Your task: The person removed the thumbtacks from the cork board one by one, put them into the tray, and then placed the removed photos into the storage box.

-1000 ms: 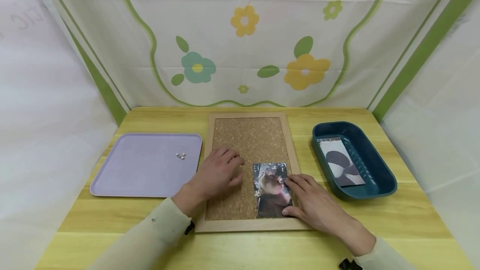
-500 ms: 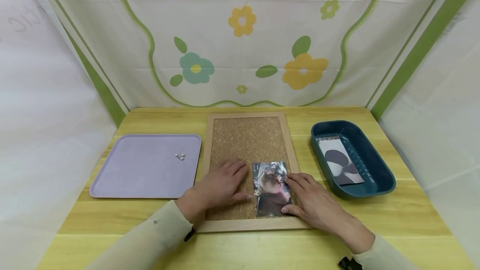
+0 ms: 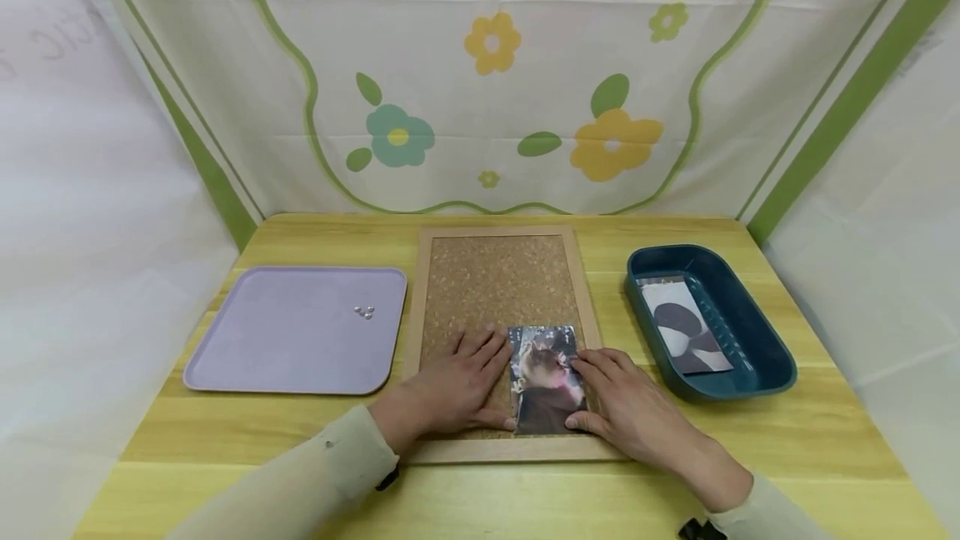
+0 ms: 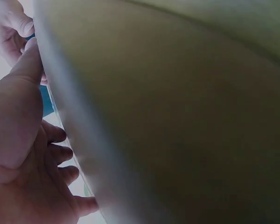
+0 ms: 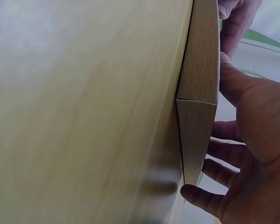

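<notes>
A glossy photo card [image 3: 547,380] of a blurry animal-like figure lies at the lower right of the wood-framed corkboard [image 3: 498,277]. My left hand [image 3: 459,388] rests on the cork, its fingertips and thumb at the card's left edge. At the opposite edge my right hand [image 3: 637,411] touches the card with extended fingers, thumb near the lower corner. In the right wrist view, the frame's corner [image 5: 196,100] runs beside the right hand [image 5: 266,140]. The left wrist view shows spread fingers [image 4: 60,154] along a blurred edge; the card is hidden there.
Left of the board lies a lilac tray [image 3: 281,336] bearing several small shiny pieces [image 3: 363,312], too small to identify. A dark teal bin [image 3: 750,319] on the right holds another photo card [image 3: 684,327]. A floral curtain [image 3: 487,107] hangs behind the table [image 3: 337,236].
My left hand has moved right and flattened from a raised, curled pose, reaching the card's left edge. The right hand and the card have stayed in place.
</notes>
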Available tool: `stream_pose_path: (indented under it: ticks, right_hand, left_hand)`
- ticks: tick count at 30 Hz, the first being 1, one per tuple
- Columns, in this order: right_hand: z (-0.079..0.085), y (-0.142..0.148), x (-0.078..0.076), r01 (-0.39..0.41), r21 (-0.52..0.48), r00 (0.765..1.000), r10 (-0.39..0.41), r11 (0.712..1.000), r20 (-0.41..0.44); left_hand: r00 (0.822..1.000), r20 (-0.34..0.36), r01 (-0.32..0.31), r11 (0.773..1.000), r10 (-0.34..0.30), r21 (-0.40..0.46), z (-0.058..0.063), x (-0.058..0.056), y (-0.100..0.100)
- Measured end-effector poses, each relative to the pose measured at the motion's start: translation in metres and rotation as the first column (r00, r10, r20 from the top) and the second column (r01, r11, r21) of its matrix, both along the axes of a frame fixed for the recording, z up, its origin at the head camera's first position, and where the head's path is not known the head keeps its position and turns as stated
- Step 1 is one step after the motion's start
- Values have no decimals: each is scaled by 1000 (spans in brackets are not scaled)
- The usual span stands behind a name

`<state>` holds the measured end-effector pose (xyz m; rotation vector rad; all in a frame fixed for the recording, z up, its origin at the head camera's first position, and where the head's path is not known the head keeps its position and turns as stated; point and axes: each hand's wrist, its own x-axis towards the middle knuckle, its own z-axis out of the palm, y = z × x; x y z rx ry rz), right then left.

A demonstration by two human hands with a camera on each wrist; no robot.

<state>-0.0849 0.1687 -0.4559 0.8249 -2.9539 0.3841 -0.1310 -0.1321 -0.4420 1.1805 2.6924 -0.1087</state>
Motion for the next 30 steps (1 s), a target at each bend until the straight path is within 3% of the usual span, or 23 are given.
stream_pose_path:
  ticks: [9, 17, 22, 30]
  right_hand:
    - [2, 2, 1, 44, -62, 997, -40, 997, 68]
    - [14, -8, -12, 195, -195, 976, -171, 961, 133]
    - [25, -16, -30, 348, -311, 928, -278, 884, 248]
    - [32, -18, -62, 561, -437, 793, -305, 703, 527]
  left_hand:
    - [1000, 13, -9, 999, 8, 37, -2, 1, 2]
    - [999, 37, -28, 998, 26, 51, -1, 2, -1]
    - [999, 43, -36, 997, 34, 65, -4, 2, -1]
    - [996, 73, -51, 995, 45, 86, -5, 2, -2]
